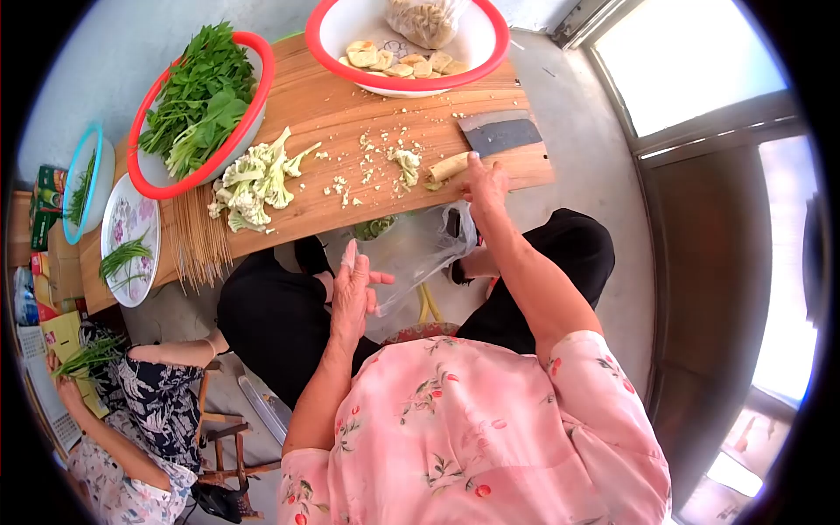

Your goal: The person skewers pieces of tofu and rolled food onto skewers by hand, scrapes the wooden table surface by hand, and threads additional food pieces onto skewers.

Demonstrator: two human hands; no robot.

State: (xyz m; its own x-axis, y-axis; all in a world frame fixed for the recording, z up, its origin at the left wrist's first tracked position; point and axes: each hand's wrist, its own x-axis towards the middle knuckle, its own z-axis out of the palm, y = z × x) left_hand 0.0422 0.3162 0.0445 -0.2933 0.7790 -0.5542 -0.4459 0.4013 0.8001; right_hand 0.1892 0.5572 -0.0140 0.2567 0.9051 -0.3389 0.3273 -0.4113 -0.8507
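My right hand (486, 185) is closed at the neck of a cleaver (502, 135), beside its wooden handle (449, 166); the cleaver lies flat near the right end of the wooden board (350, 105). Below the board's edge, my left hand (352, 284) is open with its fingers apart, and one finger has a pale wrap. A clear plastic bag (411, 262) hangs between my hands, with something green near its top. Left of the handle are a small cauliflower piece (405, 166) and scattered crumbs. A larger pile of cauliflower (258, 185) lies farther left.
Red-rimmed basins hold leafy greens (199, 105) and pale slices (367, 57) beside a bagged item (426, 19). Thin sticks (197, 236), a floral plate (129, 236) and a blue-rimmed bowl (87, 184) are at left. A seated person's hand (68, 389) holds greens (92, 357).
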